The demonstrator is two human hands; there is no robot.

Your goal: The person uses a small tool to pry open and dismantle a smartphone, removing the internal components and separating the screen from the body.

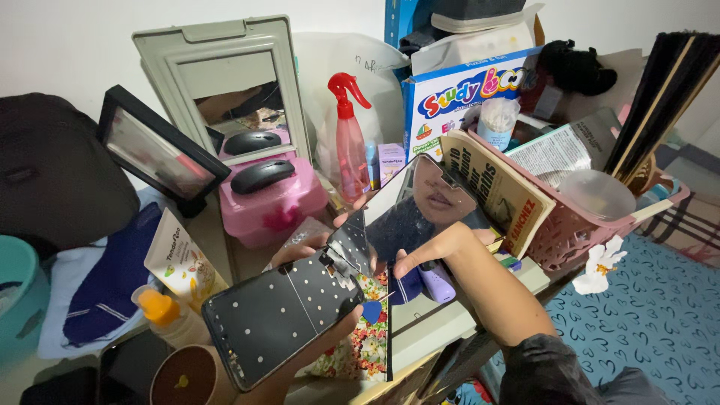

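Observation:
I hold a folding mirror between both hands above a crowded table. Its black flap with white dots [277,315] hangs open toward me, and its glass panel [405,217] tilts up and reflects part of a person. My left hand [304,251] supports the dotted flap from below, with fingertips showing at its top edge and thumb side. My right hand [446,244] pinches the lower right edge of the glass panel, index finger curled across the front.
Behind stand a grey-framed mirror [225,90], a black-framed tilted mirror [157,150], a pink box [274,210] with a black mouse [262,175] on it, and a red spray bottle [349,142]. A pink basket [570,236] of books is right. A cream tube [176,259], an orange-capped bottle [161,309] and a brown cup [187,375] sit left.

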